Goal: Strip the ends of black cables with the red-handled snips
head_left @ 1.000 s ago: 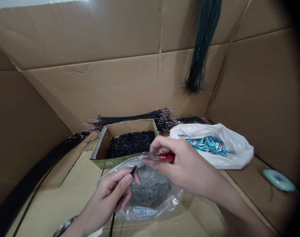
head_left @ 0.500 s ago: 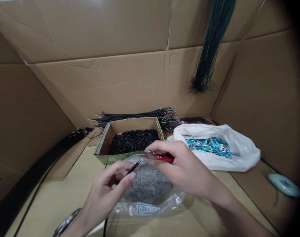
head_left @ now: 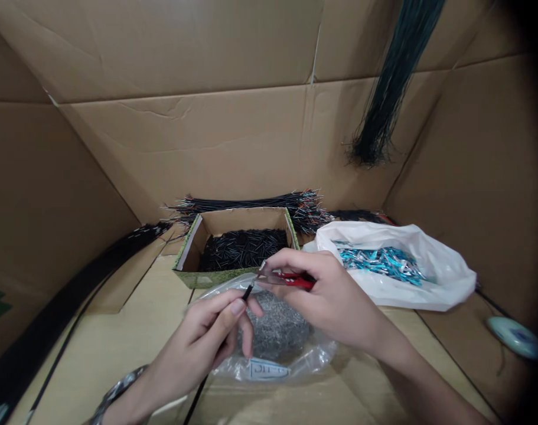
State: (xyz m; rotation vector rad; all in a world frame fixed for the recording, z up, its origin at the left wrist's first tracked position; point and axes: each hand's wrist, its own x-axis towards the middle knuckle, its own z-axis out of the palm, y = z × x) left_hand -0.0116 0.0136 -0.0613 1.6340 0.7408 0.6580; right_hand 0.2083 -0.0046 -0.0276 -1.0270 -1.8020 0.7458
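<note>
Between thumb and index finger, my left hand pinches a black cable close to its stripped end, with its other fingers curled loosely. My right hand grips small red-handled snips. Their metal blades meet the cable's bare tip; whether they are closed on it I cannot tell. Below both hands lies a clear plastic bag full of fine grey wire bits. Just beyond stands an open cardboard box holding short black tube pieces.
A white plastic bag of blue and silver scraps sits to the right. Cut cables lie behind the box. Long black cables run along the left. Dark green wires hang at the back. A pale oval object lies far right.
My left hand has turned, so less of the cable shows and the fingers have come forward. The snips' blades have moved onto the cable's tip. The view has shifted slightly.
</note>
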